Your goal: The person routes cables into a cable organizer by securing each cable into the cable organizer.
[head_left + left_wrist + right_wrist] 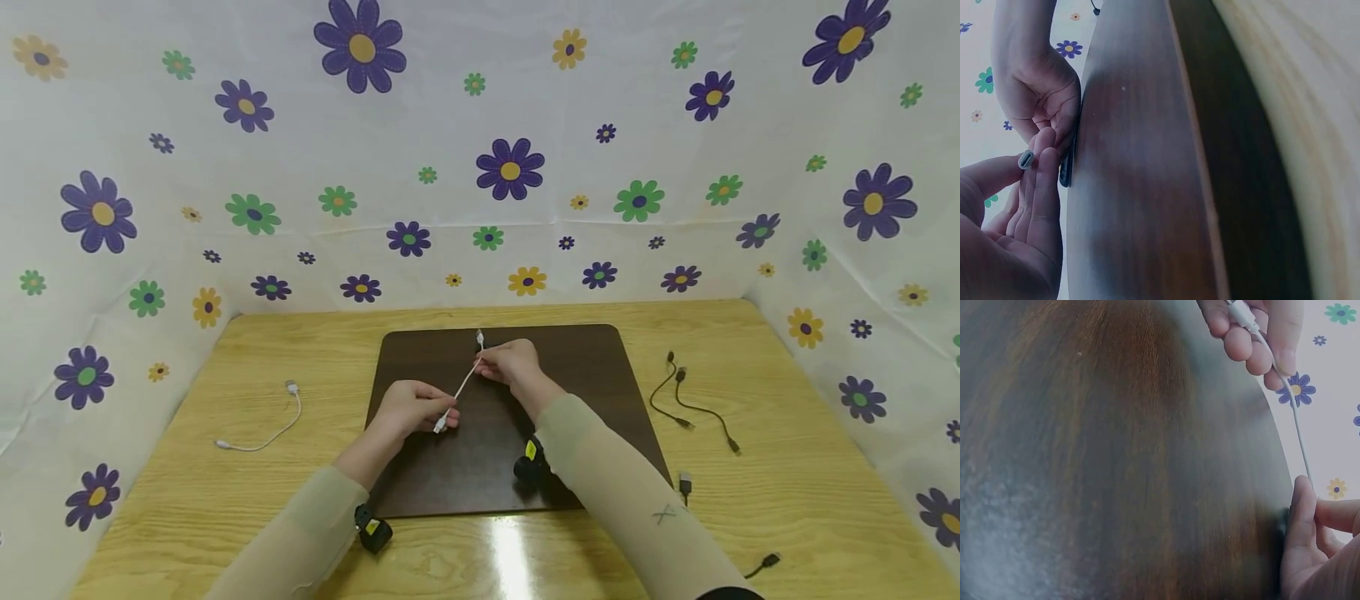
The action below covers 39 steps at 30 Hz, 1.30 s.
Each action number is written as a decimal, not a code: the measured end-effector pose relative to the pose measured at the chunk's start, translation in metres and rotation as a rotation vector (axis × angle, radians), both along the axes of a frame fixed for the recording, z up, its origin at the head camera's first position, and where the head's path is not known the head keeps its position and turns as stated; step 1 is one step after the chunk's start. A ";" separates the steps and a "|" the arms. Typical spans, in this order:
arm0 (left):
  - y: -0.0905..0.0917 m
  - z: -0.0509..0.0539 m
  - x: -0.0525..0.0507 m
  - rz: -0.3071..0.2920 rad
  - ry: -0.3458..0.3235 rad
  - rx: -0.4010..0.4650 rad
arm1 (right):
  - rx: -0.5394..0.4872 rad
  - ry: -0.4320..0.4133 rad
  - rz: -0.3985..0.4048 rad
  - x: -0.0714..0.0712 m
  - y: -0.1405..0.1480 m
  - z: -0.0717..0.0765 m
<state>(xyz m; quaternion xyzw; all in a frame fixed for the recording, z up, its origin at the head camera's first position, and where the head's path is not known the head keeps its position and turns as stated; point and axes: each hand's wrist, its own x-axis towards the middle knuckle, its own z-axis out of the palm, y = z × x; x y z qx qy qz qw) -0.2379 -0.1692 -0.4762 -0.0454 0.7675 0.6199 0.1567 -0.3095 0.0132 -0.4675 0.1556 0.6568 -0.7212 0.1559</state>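
Note:
A short white USB cable (468, 377) is stretched at a slant between the two hands, above a dark brown board (577, 367). My left hand (408, 406) pinches it near its lower end, where a small white plug (440, 425) sticks out. Farther up, my right hand (513, 363) pinches the cord just below the other plug (481, 337), which points toward the board's far edge. In the left wrist view the near plug's oval tip (1026, 160) shows between thumb and fingers. A small dark object (1066, 170) lies on the board behind the left fingertips, its kind unclear.
Left of the board, another white cable (279, 433) lies curved on the wooden table (187, 500). To the right lie two black cables (660, 388) side by side. Nearer, a black USB plug (686, 483) and another black plug (768, 561) show beside the right arm.

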 end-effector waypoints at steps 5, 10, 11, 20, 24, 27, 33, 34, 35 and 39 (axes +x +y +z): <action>0.001 -0.001 -0.003 0.013 0.006 -0.004 | 0.015 0.000 -0.022 0.000 -0.001 0.002; 0.004 0.001 -0.005 0.011 0.005 0.010 | 0.038 0.002 -0.025 0.000 0.000 0.001; 0.005 0.001 -0.005 0.012 0.002 0.012 | 0.050 0.006 -0.021 0.000 0.000 0.001; 0.007 0.001 -0.008 0.033 -0.004 0.000 | 0.367 0.108 0.076 -0.005 0.004 -0.001; 0.006 0.001 -0.008 0.038 0.005 -0.008 | 0.653 0.189 0.123 -0.008 0.008 -0.002; 0.006 0.000 -0.008 0.039 0.015 -0.009 | 0.794 0.284 0.121 -0.008 0.011 -0.003; 0.005 -0.002 -0.008 0.039 0.020 -0.009 | 0.839 0.513 0.113 -0.012 0.014 -0.006; 0.006 -0.002 -0.008 0.040 0.018 -0.005 | 0.828 0.538 0.131 -0.013 0.014 -0.007; 0.006 -0.003 -0.008 0.039 0.015 0.000 | 0.813 0.558 0.150 -0.014 0.015 -0.007; 0.006 -0.003 -0.007 0.039 0.016 0.017 | 0.804 0.587 0.231 -0.016 0.016 -0.009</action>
